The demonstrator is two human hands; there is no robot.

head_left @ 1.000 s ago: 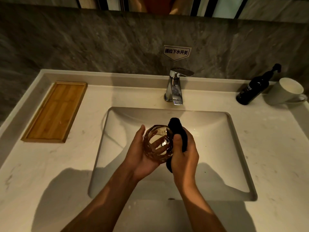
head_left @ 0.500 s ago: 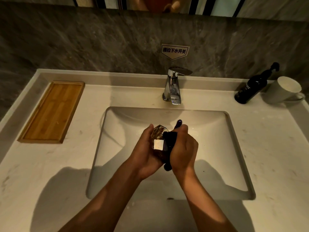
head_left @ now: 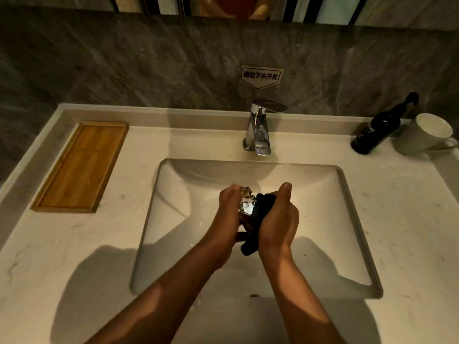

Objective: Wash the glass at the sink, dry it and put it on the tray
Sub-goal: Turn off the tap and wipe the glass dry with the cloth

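Looks like the drying step: left hand (head_left: 229, 212) has its grip wrapped round the glass (head_left: 246, 203) over the sink (head_left: 352, 219), right hand (head_left: 278, 219) clutching a dark cloth (head_left: 263, 207) against it. Since a second ago the glass has turned, its mouth no longer showing. Next it goes to the wooden tray (head_left: 82, 167) on the tabletop, far left.

Glass (head_left: 246, 203) mostly hidden between left hand (head_left: 227, 214) and dark cloth (head_left: 260, 214), cloth largely covered by right hand (head_left: 278, 219), mug (head_left: 422, 132) handle cut by right edge, bottle (head_left: 377, 130) label too small to read
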